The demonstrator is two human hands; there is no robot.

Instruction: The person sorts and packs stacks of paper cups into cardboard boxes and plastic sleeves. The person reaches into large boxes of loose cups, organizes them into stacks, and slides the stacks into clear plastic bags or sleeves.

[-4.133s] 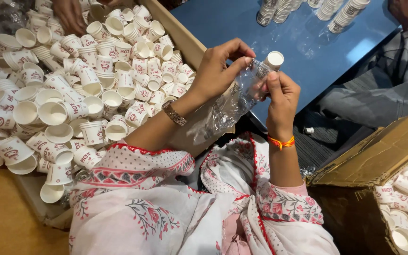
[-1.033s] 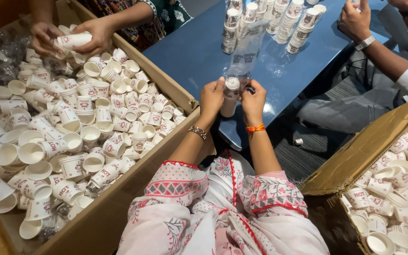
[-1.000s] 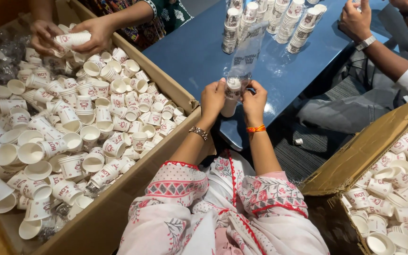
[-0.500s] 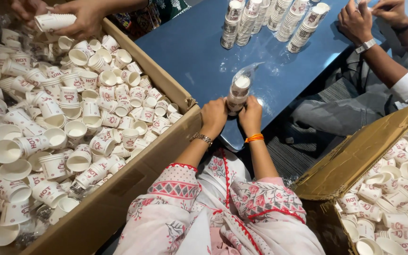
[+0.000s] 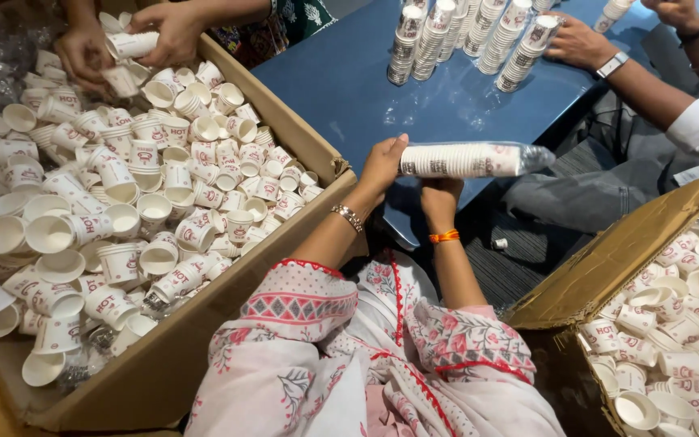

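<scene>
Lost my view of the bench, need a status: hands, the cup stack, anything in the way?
Left hand and right hand both grip the sleeved cup stack, held sideways over the blue table. Finished stacks stand beyond. Nothing in the way.

Both hands seemingly grip a sleeved cup stack.
</scene>
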